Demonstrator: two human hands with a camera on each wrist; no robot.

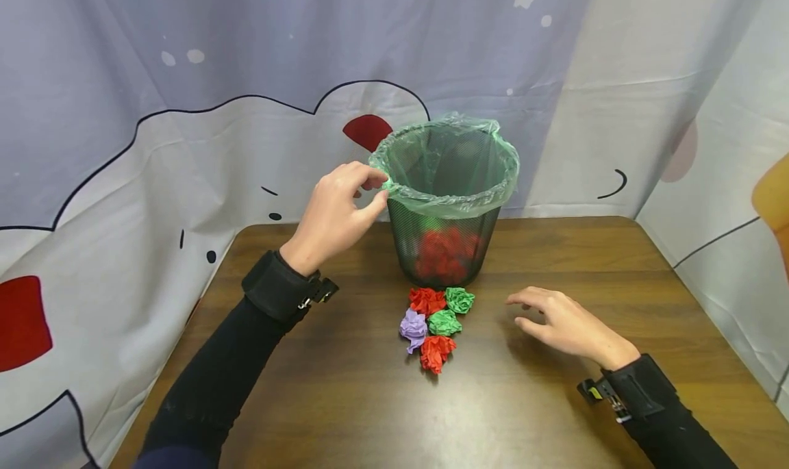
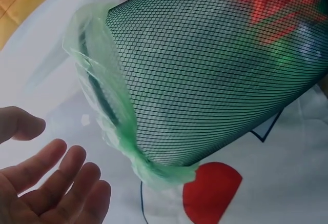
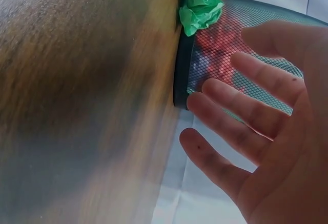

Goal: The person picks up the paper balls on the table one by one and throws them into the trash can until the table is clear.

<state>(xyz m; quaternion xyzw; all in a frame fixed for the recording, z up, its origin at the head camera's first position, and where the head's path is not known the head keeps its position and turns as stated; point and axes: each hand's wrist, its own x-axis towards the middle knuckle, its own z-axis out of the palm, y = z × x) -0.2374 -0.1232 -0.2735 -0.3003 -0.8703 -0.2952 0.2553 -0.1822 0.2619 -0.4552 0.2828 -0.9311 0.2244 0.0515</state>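
Note:
A black mesh wastebasket [image 1: 403, 239] stands upright at the back of the table, lined with a thin green plastic bag [image 1: 456, 205] folded over its rim. Crumpled red paper [image 1: 444, 253] shows through the mesh near the bottom. My left hand [image 1: 339, 209] is at the left side of the rim; in the left wrist view its fingers [image 2: 77, 183] are loosely bent, apart from the bag and holding nothing. My right hand [image 1: 567, 322] hovers low over the table, right of the basket, fingers spread and relaxed, palm [image 3: 287, 167] bare in the right wrist view.
In front of the basket lie several crumpled paper balls: two red, including the nearest one [image 1: 437, 354], two green, including one at the back right [image 1: 459, 300], and a purple one [image 1: 414, 328]. Behind the wooden table [image 1: 345, 400] hangs a printed cloth [image 1: 246, 44].

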